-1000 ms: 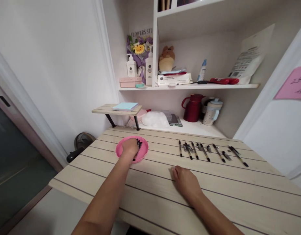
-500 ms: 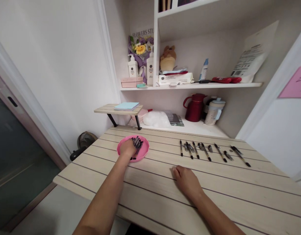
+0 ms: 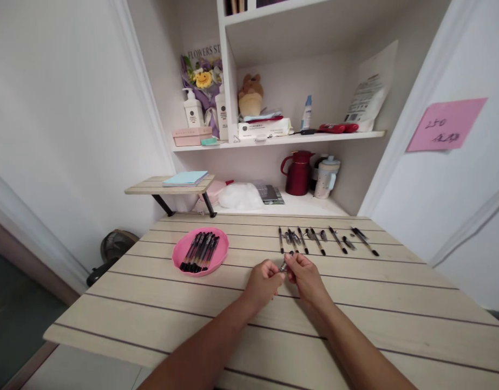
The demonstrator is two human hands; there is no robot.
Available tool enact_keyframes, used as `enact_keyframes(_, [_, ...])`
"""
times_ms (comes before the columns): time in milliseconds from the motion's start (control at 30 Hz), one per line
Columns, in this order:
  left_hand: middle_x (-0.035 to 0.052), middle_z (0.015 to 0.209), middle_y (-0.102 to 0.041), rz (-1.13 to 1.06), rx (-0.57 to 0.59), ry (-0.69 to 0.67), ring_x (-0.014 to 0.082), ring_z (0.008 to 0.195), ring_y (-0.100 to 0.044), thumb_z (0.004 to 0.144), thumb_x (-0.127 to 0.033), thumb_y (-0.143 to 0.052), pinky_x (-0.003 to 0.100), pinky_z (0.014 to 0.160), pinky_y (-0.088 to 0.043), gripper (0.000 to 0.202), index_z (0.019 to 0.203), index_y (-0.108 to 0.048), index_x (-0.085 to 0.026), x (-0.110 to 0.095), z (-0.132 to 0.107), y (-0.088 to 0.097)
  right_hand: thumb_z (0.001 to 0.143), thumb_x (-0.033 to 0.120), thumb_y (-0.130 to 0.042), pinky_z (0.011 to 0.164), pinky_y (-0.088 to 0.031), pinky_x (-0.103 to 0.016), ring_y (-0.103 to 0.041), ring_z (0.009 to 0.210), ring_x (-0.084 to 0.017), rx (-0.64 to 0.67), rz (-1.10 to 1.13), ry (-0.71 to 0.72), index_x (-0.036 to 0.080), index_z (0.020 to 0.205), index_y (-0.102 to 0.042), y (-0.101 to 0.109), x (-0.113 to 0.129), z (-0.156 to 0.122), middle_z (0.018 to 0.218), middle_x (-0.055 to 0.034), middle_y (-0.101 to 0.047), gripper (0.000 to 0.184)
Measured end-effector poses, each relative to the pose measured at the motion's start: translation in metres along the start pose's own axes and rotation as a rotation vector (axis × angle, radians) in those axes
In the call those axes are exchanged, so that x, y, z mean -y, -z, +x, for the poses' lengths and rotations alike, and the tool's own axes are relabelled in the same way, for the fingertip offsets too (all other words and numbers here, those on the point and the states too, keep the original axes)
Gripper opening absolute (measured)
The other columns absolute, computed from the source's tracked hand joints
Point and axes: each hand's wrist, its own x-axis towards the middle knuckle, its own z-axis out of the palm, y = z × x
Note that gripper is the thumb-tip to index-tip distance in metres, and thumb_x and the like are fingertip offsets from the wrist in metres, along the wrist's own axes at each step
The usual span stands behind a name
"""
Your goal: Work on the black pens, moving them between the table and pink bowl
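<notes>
My left hand (image 3: 263, 280) and my right hand (image 3: 304, 273) meet over the middle of the table, fingertips pinched on a black pen (image 3: 282, 266). Most of that pen is hidden by the fingers; only a dark end and a clear, shiny bit show. To the left, a pink tray (image 3: 179, 265) with a wavy rim carries several black pens (image 3: 201, 250) lying side by side. Beyond my right hand a loose row of uncapped pens (image 3: 317, 242) lies on the table, dark caps (image 3: 348, 243) scattered among them.
The slatted wooden table (image 3: 172, 314) has a small raised stand (image 3: 148, 187) at its back left with blue paper (image 3: 185, 179) on it. Behind are a red jug (image 3: 299, 174), a tumbler (image 3: 326, 179), a white plastic bag (image 3: 240, 196) and a loaded shelf (image 3: 314, 138).
My left hand has left the pink tray and come right to meet my right hand, a pen now between them. My right hand has gone from resting to pinching. The view has turned right.
</notes>
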Motion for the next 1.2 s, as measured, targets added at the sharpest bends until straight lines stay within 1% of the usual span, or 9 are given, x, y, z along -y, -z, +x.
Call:
enact_keyframes(100, [-0.0057, 0.050, -0.051, -0.118, 0.056, 0.047, 0.0024, 0.031, -0.036, 0.068, -0.035, -0.057, 0.015, 0.033, -0.020, 0.022, 0.068, -0.043, -0.018, 0.002, -0.002, 0.001, 0.064, 0.052, -0.061, 0.039, -0.027, -0.020, -0.033, 0.036, -0.006, 0.013, -0.034, -0.008, 0.019, 0.054, -0.043, 0.002, -0.002, 0.000, 0.039, 0.0068, -0.044, 0.039])
enact_keyframes(300, [-0.0047, 0.053, -0.049, -0.398, 0.290, 0.213, 0.0030, 0.032, -0.036, 0.068, -0.035, -0.058, 0.016, 0.033, -0.018, 0.023, 0.071, -0.044, -0.018, -0.004, -0.005, 0.014, 0.065, 0.051, -0.061, 0.040, -0.028, -0.020, -0.035, 0.037, -0.006, 0.003, -0.058, 0.026, 0.018, 0.054, -0.044, -0.004, 0.002, -0.003, 0.039, 0.0068, -0.044, 0.039])
enact_keyframes(500, [-0.0037, 0.054, -0.046, -0.583, 0.448, 0.351, 0.0015, 0.035, -0.031, 0.069, -0.032, -0.060, 0.015, 0.035, -0.011, 0.020, 0.074, -0.049, -0.016, -0.002, -0.005, 0.019, 0.063, 0.048, -0.065, 0.037, -0.027, -0.020, -0.034, 0.036, -0.006, -0.033, 0.027, 0.009, 0.019, 0.053, -0.042, -0.007, 0.000, -0.005, 0.039, 0.0076, -0.042, 0.039])
enact_keyframes(667, [-0.0035, 0.054, -0.046, -0.591, 0.422, 0.344, 0.0017, 0.035, -0.031, 0.069, -0.030, -0.060, 0.015, 0.035, -0.011, 0.019, 0.072, -0.049, -0.015, -0.002, -0.005, 0.019, 0.063, 0.045, -0.067, 0.039, -0.028, -0.021, -0.036, 0.037, -0.006, 0.003, 0.109, -0.012, 0.017, 0.056, -0.049, -0.007, 0.002, -0.006, 0.042, 0.0051, -0.047, 0.034])
enact_keyframes(800, [-0.0039, 0.054, -0.046, -0.598, 0.471, 0.353, 0.0012, 0.034, -0.029, 0.070, -0.032, -0.059, 0.015, 0.035, -0.012, 0.021, 0.076, -0.050, -0.014, -0.003, -0.005, 0.020, 0.063, 0.045, -0.067, 0.042, -0.030, -0.022, -0.041, 0.040, -0.007, 0.076, 0.184, -0.041, 0.014, 0.073, -0.060, -0.007, 0.007, -0.008, 0.049, 0.0027, -0.053, 0.034])
enact_keyframes(867, [-0.0041, 0.054, -0.047, -0.543, 0.424, 0.304, 0.0014, 0.033, -0.030, 0.070, -0.033, -0.059, 0.016, 0.035, -0.013, 0.021, 0.077, -0.050, -0.015, -0.002, -0.005, 0.019, 0.063, 0.046, -0.066, 0.042, -0.030, -0.022, -0.042, 0.042, -0.008, 0.089, 0.191, -0.065, 0.014, 0.078, -0.060, -0.007, 0.008, -0.008, 0.054, 0.0016, -0.055, 0.036])
enact_keyframes(1033, [-0.0045, 0.052, -0.049, -0.333, 0.248, 0.183, 0.0021, 0.031, -0.031, 0.074, -0.045, -0.054, 0.017, 0.033, -0.016, 0.031, 0.080, -0.050, -0.015, 0.005, -0.005, 0.011, 0.061, 0.046, -0.068, 0.041, -0.026, -0.020, -0.036, 0.039, -0.006, 0.073, 0.024, -0.079, 0.016, 0.058, -0.051, -0.005, 0.005, -0.008, 0.043, 0.0054, -0.046, 0.034])
enact_keyframes(1100, [-0.0047, 0.052, -0.049, -0.328, 0.251, 0.190, 0.0016, 0.030, -0.030, 0.073, -0.045, -0.054, 0.017, 0.033, -0.015, 0.032, 0.081, -0.050, -0.014, 0.007, -0.004, 0.010, 0.060, 0.045, -0.069, 0.042, -0.028, -0.021, -0.037, 0.040, -0.006, 0.079, 0.002, -0.072, 0.017, 0.055, -0.049, -0.005, 0.005, -0.009, 0.042, 0.0052, -0.047, 0.035])
enact_keyframes(1200, [-0.0052, 0.053, -0.046, -0.472, 0.345, 0.262, 0.0005, 0.032, -0.028, 0.074, -0.043, -0.056, 0.016, 0.033, -0.013, 0.029, 0.079, -0.050, -0.014, 0.006, -0.005, 0.010, 0.062, 0.047, -0.067, 0.044, -0.030, -0.021, -0.039, 0.041, -0.007, 0.112, 0.093, -0.098, 0.017, 0.058, -0.050, -0.007, 0.006, -0.011, 0.044, 0.0043, -0.049, 0.035])
